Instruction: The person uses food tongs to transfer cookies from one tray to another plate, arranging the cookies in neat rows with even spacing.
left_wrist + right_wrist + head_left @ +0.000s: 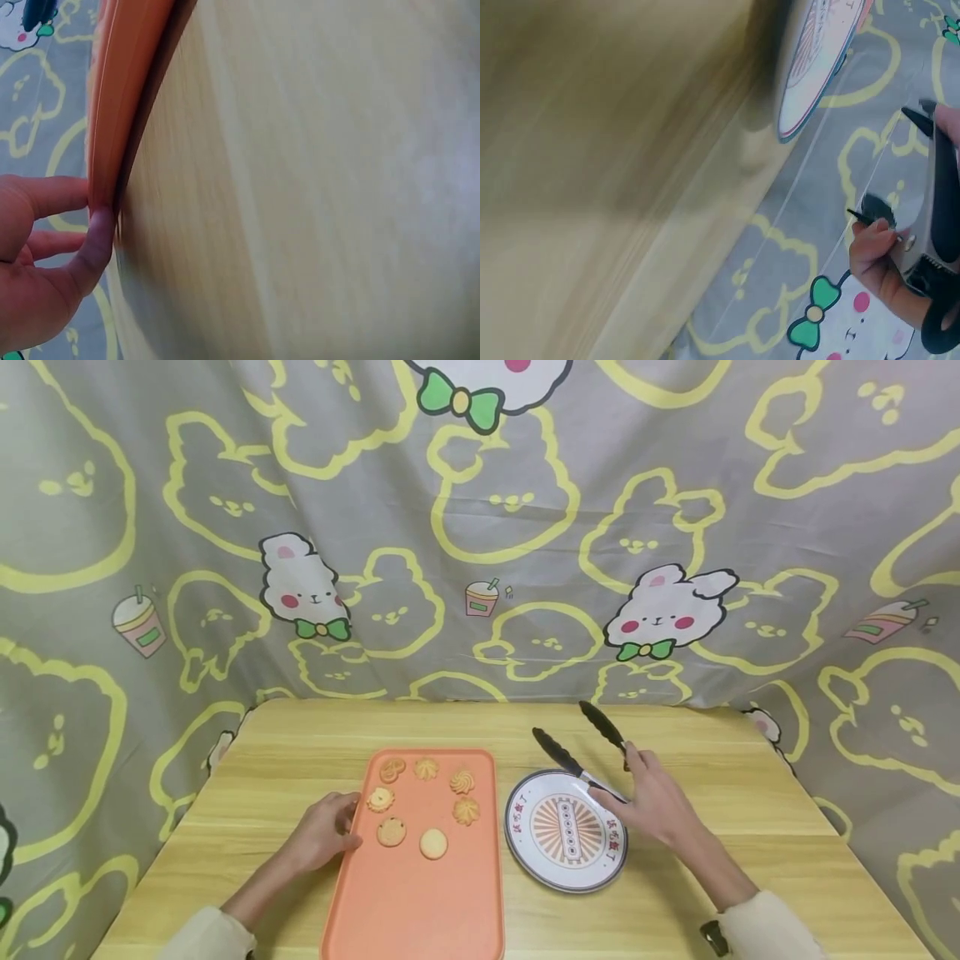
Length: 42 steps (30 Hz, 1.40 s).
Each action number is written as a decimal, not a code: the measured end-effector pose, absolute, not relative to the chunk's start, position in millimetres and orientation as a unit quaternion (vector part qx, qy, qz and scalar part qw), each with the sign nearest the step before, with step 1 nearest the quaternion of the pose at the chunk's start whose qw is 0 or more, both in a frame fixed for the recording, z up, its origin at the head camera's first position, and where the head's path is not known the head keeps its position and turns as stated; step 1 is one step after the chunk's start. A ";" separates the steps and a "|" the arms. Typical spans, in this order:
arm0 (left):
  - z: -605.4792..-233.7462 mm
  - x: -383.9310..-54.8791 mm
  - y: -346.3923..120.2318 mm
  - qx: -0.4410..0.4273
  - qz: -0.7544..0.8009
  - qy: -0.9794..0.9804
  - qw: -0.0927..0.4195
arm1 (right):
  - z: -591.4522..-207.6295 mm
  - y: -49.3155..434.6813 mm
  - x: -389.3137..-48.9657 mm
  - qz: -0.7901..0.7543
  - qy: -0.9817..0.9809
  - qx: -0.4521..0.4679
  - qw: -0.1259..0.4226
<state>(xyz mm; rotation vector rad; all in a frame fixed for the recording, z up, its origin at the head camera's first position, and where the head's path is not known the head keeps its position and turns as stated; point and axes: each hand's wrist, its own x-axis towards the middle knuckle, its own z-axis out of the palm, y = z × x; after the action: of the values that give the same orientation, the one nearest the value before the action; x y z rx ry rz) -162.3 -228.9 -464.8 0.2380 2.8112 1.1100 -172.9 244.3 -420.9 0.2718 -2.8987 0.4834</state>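
My left hand (321,835) holds the left edge of an orange tray (416,910), its fingertips and thumb at the rim, as the left wrist view (56,262) also shows. Several cookies lie in the tray's far half: a pretzel-shaped cookie (392,770), a swirled cookie (462,782), flower-shaped ones (466,811), a speckled round one (391,832) and a plain round one (433,844). My right hand (654,797) grips black-tipped tongs (557,749) over the far right of a white plate (525,852). The tongs' arms are spread, with nothing between the tips.
The plate, patterned with a sunburst and red characters, sits just right of the tray on a wooden table (315,735). Behind the table hangs a grey curtain (525,585) with cartoon prints, which also borders both sides.
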 end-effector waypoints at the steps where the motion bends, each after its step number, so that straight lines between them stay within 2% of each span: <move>1: -464.7 -162.8 -230.0 0.082 0.368 0.924 0.056 | -420.1 241.0 -173.3 0.164 -0.977 0.100 0.088; 18: -464.9 -169.0 -237.8 0.069 0.398 0.912 0.071 | -424.0 188.8 -190.1 0.177 -0.964 0.196 0.016; 30: -465.1 -169.3 -238.6 0.061 0.420 0.902 0.077 | -417.2 147.6 -191.7 0.168 -0.961 0.218 -0.037; 42: -467.3 -164.3 -235.8 0.050 0.420 0.902 0.084 | -416.5 133.6 -198.3 0.147 -0.960 0.232 -0.064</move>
<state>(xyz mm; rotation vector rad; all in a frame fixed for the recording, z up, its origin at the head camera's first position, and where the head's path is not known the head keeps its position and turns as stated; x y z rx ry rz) -164.3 -235.8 -467.3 0.1494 2.6909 1.2545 -198.3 133.6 -416.5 0.7587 -3.1440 0.4816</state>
